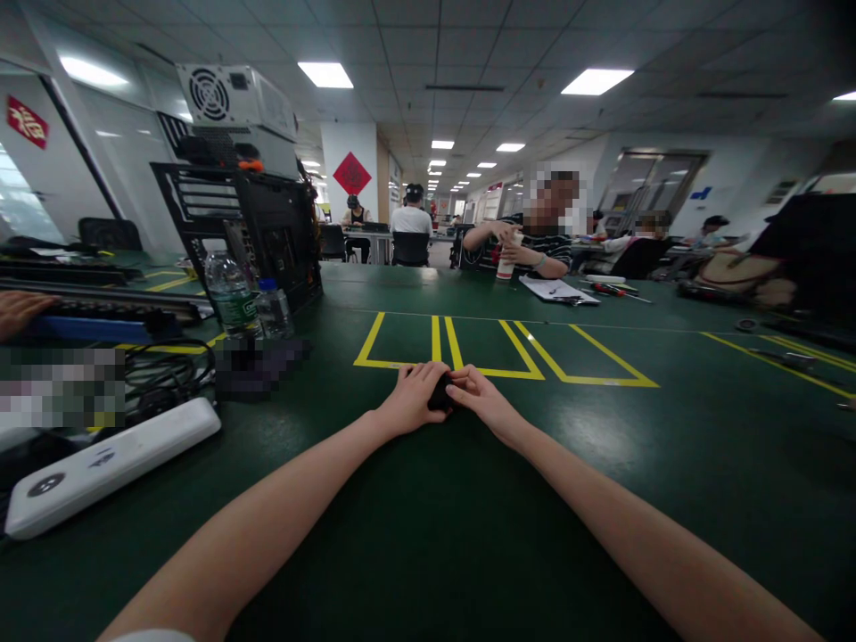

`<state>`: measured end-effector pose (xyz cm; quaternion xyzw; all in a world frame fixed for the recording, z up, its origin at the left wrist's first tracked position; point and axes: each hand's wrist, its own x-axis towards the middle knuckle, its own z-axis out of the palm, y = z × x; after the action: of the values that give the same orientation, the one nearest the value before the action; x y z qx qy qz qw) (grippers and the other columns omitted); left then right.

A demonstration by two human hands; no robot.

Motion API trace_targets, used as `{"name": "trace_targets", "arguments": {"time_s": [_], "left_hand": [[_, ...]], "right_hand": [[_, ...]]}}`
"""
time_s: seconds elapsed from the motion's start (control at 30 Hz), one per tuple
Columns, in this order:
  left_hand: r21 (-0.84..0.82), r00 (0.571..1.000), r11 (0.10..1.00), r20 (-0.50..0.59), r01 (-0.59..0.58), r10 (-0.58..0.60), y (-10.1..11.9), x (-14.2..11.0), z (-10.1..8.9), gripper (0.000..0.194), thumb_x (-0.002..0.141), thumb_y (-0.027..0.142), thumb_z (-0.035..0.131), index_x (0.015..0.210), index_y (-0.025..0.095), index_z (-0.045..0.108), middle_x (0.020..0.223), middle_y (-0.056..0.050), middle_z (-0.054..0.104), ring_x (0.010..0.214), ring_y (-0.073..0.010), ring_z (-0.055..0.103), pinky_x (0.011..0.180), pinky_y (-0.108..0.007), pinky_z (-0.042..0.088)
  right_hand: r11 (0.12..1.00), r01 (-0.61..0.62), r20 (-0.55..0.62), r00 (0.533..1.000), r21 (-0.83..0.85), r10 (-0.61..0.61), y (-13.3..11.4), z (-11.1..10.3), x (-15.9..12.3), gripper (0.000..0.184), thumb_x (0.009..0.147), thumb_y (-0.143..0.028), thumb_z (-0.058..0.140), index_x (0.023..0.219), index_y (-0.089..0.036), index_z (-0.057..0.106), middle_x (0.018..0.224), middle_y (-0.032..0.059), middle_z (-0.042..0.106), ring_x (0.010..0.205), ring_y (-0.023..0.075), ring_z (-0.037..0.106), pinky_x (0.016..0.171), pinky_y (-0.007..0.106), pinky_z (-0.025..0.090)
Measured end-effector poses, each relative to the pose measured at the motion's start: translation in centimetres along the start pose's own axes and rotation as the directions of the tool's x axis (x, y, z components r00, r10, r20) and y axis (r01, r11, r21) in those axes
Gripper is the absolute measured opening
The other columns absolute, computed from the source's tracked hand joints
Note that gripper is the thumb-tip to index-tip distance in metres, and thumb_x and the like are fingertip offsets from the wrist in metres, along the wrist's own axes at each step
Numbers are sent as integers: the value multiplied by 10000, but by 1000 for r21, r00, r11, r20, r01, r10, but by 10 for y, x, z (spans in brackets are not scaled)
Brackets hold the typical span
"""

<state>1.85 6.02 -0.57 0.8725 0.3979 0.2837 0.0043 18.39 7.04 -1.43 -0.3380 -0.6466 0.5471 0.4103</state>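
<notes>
L hand holds blk obj, R fingers touching.

Small black rounded object sits between the bare left hand (9 o'clock) and bare right hand (3), over the flat dark green tabletop. Yellow tape outlines run just beyond, 12 toward 2; white paper sheets farther back, pretty much 1. Clear plastic bottles at 10, black metal computer case behind those, long white plastic power strip around 8-9.
</notes>
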Motion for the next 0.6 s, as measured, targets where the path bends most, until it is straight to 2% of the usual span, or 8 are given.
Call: {"name": "trace_targets", "arguments": {"time_s": [0.13, 0.27, 0.4, 0.6], "left_hand": [[-5, 1000, 1000, 14, 4, -4, 1, 0, -2, 573, 636, 268, 623, 1118, 229, 315, 1128, -54, 454, 1029, -243, 422, 867, -392, 260], [-5, 1000, 1000, 20, 5, -5, 2, 0, -2, 565, 640, 267, 618, 1115, 229, 315, 1117, -51, 458, 1023, -242, 424, 863, -391, 262], [-4, 1000, 1000, 24, 8, -7, 3, 0, -3, 567, 634, 253, 620, 1113, 226, 319, 1112, -53, 463, 1024, -246, 424, 858, -395, 265], [12, 1000, 1000, 10, 5, -5, 2, 0, 0, 585, 634, 273, 626, 1127, 220, 314, 1136, -62, 454, 1035, -247, 420, 868, -400, 264]], "right_hand": [[998, -59, -21, 998, -31, 58, 1, -2, 3, 352, 671, -354, 607, 960, -193, 486, 961, 40, 548, 921, 181, 511, 822, 368, 399], [998, -52, 41, 998, -31, 53, -2, -5, 1, 328, 655, -316, 626, 932, -196, 499, 1000, 37, 535, 953, 184, 504, 847, 383, 389], [999, -50, 88, 995, -8, 51, -5, -6, -2, 403, 600, -253, 680, 942, -236, 468, 953, 12, 543, 935, 181, 514, 830, 391, 408], [999, -37, 25, 999, -10, 37, -3, -3, -1, 265, 715, -354, 561, 930, -226, 474, 868, 12, 564, 842, 161, 539, 797, 365, 415]]}}
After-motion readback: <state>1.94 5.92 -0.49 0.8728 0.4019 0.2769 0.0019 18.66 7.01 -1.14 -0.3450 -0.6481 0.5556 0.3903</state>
